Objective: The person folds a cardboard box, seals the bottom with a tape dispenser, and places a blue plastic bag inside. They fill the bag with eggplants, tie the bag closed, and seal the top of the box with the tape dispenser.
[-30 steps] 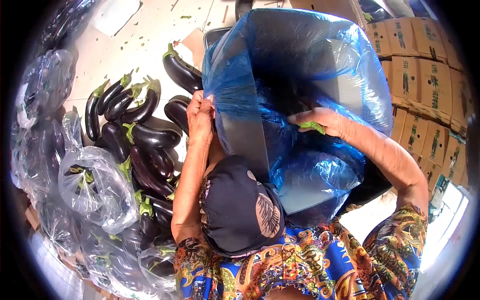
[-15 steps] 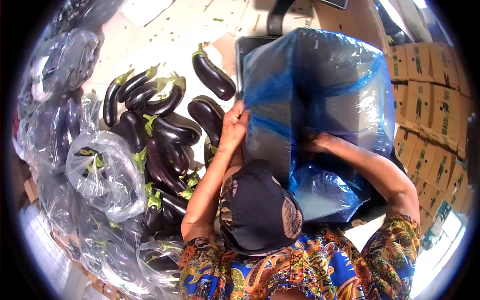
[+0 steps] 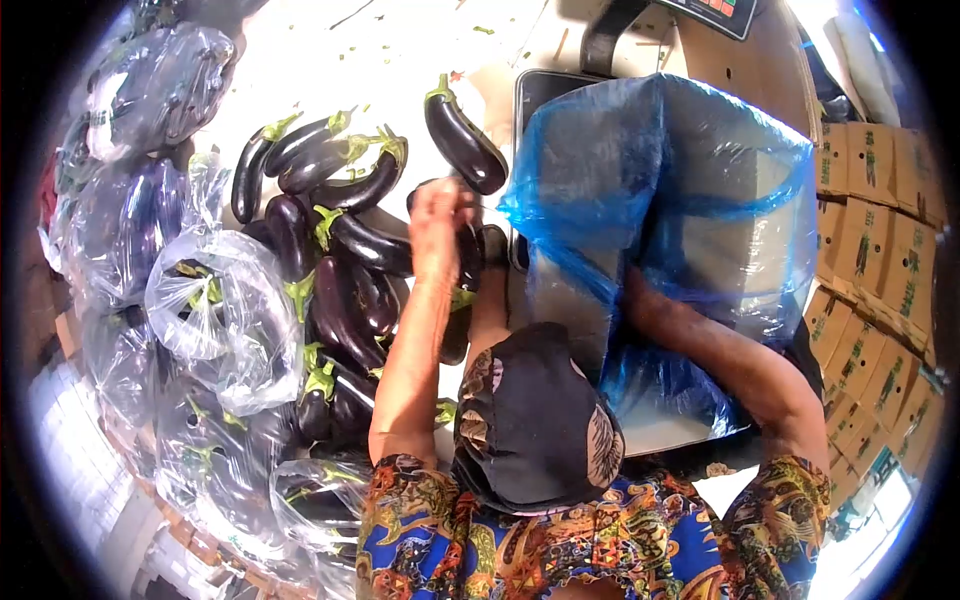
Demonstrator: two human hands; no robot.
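While left hand [image 3: 438,228] is at glossy eggplants [image 3: 352,292], crinkly blue bag [image 3: 700,170] hides rt hand.

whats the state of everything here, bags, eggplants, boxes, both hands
blue bag: open, mouth spread wide
loose eggplants: unbagged, lying in a pile
clear bags: crumpled, eggplants inside
cardboard boxes: stacked
left hand: down on the eggplant pile, grip unclear
right hand: hidden inside the blue bag

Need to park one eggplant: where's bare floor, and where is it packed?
Bare pale floor lies beyond the eggplant pile, left of the blue-lined box. Crowded: clear bags of eggplants on the left, stacked cartons on the right, the pile between.
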